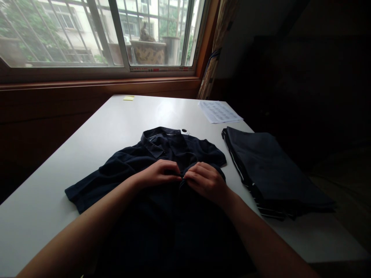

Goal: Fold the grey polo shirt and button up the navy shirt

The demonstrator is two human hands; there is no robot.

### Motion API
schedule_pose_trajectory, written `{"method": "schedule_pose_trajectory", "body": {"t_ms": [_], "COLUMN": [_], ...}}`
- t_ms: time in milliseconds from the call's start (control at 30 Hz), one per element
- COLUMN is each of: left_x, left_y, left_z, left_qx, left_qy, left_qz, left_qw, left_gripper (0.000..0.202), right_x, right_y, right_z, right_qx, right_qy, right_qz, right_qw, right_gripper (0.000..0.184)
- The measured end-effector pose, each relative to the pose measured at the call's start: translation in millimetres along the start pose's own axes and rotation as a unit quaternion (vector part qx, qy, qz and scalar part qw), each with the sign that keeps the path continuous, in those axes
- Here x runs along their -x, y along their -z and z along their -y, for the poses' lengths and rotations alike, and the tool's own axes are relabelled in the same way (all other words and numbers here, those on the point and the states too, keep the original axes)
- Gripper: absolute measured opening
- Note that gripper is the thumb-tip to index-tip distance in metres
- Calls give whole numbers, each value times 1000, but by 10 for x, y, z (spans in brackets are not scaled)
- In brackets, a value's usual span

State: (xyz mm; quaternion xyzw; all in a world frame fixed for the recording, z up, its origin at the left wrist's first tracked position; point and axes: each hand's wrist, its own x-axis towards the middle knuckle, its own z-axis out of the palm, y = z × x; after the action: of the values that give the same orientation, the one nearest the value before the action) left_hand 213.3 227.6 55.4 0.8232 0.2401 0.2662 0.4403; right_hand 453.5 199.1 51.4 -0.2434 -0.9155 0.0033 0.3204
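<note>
A dark navy short-sleeved shirt (121, 166) with a collar lies spread on the white table (78, 150), its collar toward the window. My left hand (160, 172) pinches the front edge of the shirt near the middle of the chest. Close against it, my right hand (204, 178) pinches the other front edge, where the cloth is bunched up. A tiny bright spot shows between the fingertips, too small to name for sure. The lower part of the shirt is lost in shadow below my forearms.
To the right lies a stack of folded dark garments (266, 166), reaching the table's edge. Printed papers (220, 112) lie at the back right and a yellow sticky note (128, 98) at the back left. Behind the table are a barred window (87, 34) and a curtain (213, 58).
</note>
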Motion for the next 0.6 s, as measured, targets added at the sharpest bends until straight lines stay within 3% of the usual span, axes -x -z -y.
{"method": "schedule_pose_trajectory", "body": {"t_ms": [600], "left_x": [1], "left_y": [-6], "left_z": [0], "left_qx": [31], "left_qy": [33], "left_qz": [-3], "left_qw": [999], "left_gripper": [26], "right_x": [48], "right_y": [38], "right_z": [1], "right_qx": [47], "right_qy": [45], "right_qz": [-32], "right_qw": [997], "right_gripper": [21]}}
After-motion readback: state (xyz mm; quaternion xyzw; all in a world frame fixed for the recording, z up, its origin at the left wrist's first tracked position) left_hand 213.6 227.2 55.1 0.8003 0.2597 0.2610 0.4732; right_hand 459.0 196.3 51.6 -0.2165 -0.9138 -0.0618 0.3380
